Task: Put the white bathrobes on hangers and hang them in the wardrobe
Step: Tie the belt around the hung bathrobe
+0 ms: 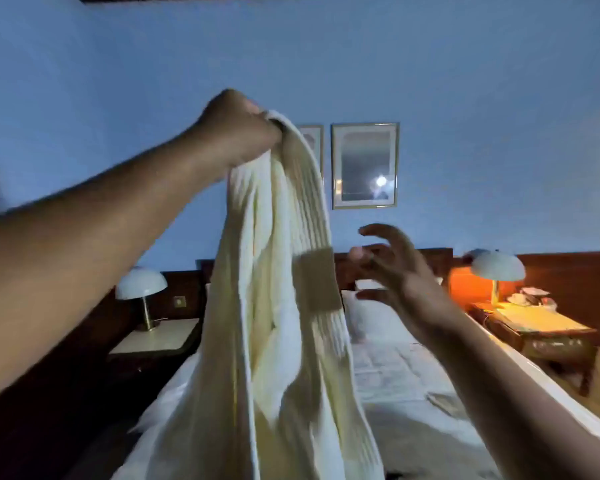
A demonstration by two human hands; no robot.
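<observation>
- Head view: the left grip (238,129), a bare hand on a raised arm, is bunched tight round the top of a white bathrobe (281,306), fingers curled right into the fabric.
- The bathrobe hangs straight down from that fist in long ribbed folds, over the bed (406,379). Its bottom runs out of frame, so I can't tell if it touches the bedding.
- There's a flat beige patch (314,282) on the robe's right side, about halfway down. No idea if it's a pocket or a label, it's too blurry.
- The right grip (395,271) is out to the right of the robe, near it but not touching. Its fingers are spread and half curled, claw style, with nothing in them.
- The bed has white sheets and a pillow (368,317) up by the dark wooden headboard (437,258).
- On the left there's a small table (156,336) with an unlit dome lamp (141,282).
- On the right there's another table (541,327) with papers and clutter, plus a lit lamp (497,266) glowing orange.
- The blue wall (465,81) behind has a framed picture (364,164), and a second frame (314,140) is half hidden by the robe.
</observation>
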